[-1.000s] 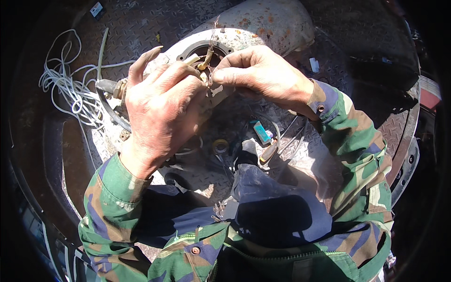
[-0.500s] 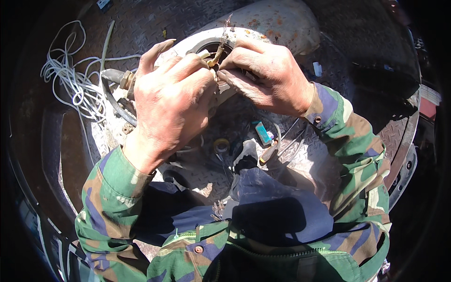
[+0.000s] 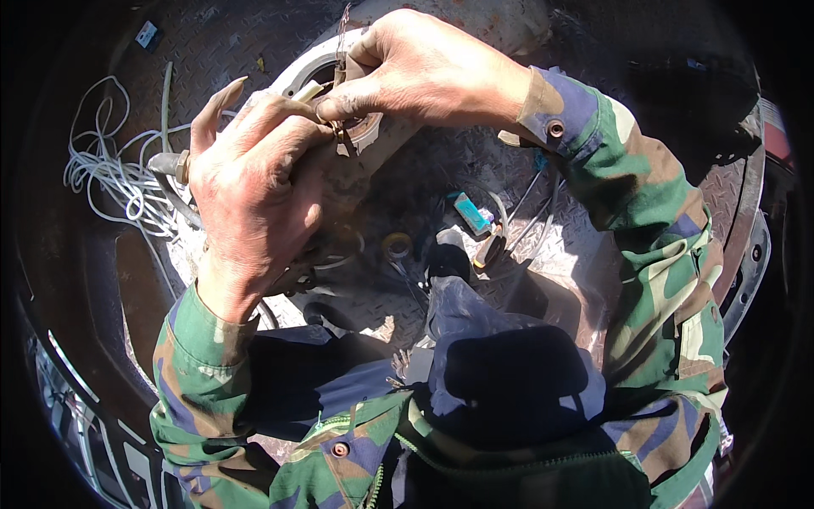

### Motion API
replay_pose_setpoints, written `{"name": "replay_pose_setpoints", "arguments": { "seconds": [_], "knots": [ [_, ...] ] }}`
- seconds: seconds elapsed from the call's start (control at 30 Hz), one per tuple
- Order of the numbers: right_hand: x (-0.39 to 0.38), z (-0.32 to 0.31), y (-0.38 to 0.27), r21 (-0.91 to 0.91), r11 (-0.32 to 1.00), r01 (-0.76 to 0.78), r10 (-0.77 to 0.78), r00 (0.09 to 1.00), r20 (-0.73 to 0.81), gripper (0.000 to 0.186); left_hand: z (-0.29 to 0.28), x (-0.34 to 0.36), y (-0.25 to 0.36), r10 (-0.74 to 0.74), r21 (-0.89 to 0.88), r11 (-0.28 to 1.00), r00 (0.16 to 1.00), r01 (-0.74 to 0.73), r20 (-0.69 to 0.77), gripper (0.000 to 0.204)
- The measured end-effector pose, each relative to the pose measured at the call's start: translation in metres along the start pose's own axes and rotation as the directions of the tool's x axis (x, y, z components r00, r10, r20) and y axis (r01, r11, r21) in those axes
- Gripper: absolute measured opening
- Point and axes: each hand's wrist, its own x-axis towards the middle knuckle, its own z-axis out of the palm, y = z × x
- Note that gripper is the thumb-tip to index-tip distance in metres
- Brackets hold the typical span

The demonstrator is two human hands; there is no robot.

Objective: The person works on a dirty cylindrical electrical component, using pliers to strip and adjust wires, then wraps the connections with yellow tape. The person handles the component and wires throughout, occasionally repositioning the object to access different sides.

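Observation:
Over the round opening of a pale metal housing [image 3: 366,131], both my hands work at some electrical wires [image 3: 340,72]. Thin bare strands stick up from the wires, above the opening. My right hand [image 3: 424,72] reaches in from the right, its thumb and fingers pinched on the wires. From the left, my left hand [image 3: 259,165] has thumb and fingers closed at the same wires, index fingertip close to the right thumb; its little finger is stretched out. A pale sleeve-like piece [image 3: 307,92] shows beside the left fingers. The exact grip points are partly hidden.
A coil of white cable [image 3: 131,191] lies on the left. A cable gland [image 3: 174,163] with dark cable juts from the housing. Nearer me on the tread-plate floor are a tape roll [image 3: 397,247], a teal box [image 3: 471,214] and a yellow-and-black-handled tool [image 3: 489,252].
The whole view has shifted, so housing and floor items sit differently in it. My right hand has turned, with its thumb now across the wires; my left hand stays at the wires.

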Motion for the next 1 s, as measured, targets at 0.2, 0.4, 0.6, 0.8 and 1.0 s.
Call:
{"name": "replay_pose_setpoints", "arguments": {
  "seconds": [0.2, 0.4, 0.6, 0.8, 1.0],
  "knots": [
    [-0.012, 0.013, 0.001, 0.301, 0.949, -0.095, 0.097, 0.995, 0.008, 0.034, 0.000, 0.001, 0.001, 0.023, 0.031, 0.999, 0.999, -0.024, 0.032, 0.022],
    [-0.016, 0.024, -0.001, 0.581, 0.775, -0.248, 0.236, 0.967, 0.098, 0.027, 0.003, -0.002, -0.001, 0.026, 0.044, 0.999, 0.999, -0.027, 0.022, 0.021],
    [-0.010, 0.010, -0.008, 0.400, 0.863, -0.307, 0.244, 0.949, 0.201, 0.029, -0.002, 0.001, 0.001, 0.030, 0.025, 0.999, 0.999, -0.030, 0.020, 0.020],
    [-0.009, 0.013, -0.005, 0.353, 0.895, -0.272, 0.221, 0.959, 0.179, 0.026, 0.004, -0.002, -0.001, 0.040, 0.043, 0.998, 0.999, -0.041, 0.017, 0.019],
    [-0.034, 0.036, -0.033, 0.834, 0.177, -0.522, 0.566, 0.747, 0.348, 0.018, 0.014, -0.005, 0.006, 0.121, 0.135, 0.985, 0.991, -0.112, -0.058, 0.013]
  ]
}}
